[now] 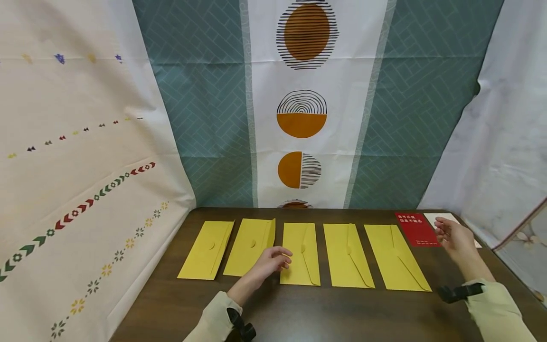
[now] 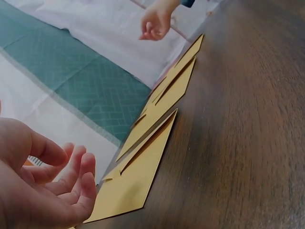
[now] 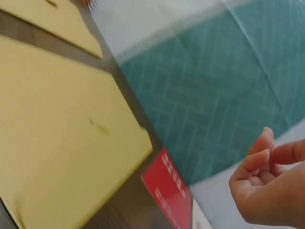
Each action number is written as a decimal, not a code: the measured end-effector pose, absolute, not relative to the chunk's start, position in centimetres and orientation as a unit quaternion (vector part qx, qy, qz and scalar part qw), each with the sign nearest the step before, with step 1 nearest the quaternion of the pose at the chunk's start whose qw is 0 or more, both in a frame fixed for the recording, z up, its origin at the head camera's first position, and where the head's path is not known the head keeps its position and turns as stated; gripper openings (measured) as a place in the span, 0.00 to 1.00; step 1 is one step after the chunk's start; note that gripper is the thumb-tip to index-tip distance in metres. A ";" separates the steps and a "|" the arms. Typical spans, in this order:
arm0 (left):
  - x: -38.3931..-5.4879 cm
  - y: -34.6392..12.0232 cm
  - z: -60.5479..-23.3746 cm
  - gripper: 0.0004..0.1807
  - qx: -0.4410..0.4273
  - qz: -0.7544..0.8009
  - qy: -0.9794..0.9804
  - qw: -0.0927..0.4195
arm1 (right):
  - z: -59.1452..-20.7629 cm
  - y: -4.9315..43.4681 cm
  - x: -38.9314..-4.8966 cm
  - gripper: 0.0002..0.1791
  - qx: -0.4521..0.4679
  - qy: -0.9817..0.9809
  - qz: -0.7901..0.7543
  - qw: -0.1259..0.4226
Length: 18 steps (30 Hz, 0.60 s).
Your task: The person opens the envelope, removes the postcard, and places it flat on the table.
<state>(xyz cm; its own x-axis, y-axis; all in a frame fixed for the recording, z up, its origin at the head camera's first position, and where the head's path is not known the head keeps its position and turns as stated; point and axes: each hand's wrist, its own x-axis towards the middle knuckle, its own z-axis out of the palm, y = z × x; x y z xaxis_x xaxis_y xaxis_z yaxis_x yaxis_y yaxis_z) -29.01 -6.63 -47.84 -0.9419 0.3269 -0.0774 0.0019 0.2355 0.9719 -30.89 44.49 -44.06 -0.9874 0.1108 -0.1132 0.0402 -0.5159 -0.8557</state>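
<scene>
Several yellow envelopes lie in a row on the dark wooden table [image 1: 295, 316]. My left hand [image 1: 268, 264] hovers over the second envelope [image 1: 248, 244] and the edge of the middle envelope [image 1: 295, 237], its fingers loosely bent and holding nothing. At the right end, my right hand [image 1: 457, 240] is held above a white card [image 1: 440, 218] and covers part of it. Its fingers are loosely curled, with nothing seen between them in the right wrist view. Beside that card lies a red card [image 1: 416, 230] with white print.
The leftmost envelope [image 1: 205, 249] and the rightmost envelope [image 1: 395, 256] end the row. Behind the table hangs a green and white patterned cloth [image 1: 213, 118]. Pale cloths hang at the left and right sides. Each wrist wears a black strap.
</scene>
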 end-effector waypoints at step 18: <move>-29.1 -6.3 -48.3 0.15 0.082 0.624 0.768 0.115 | -43.9 35.8 -31.7 0.17 0.006 -0.691 0.722 -0.034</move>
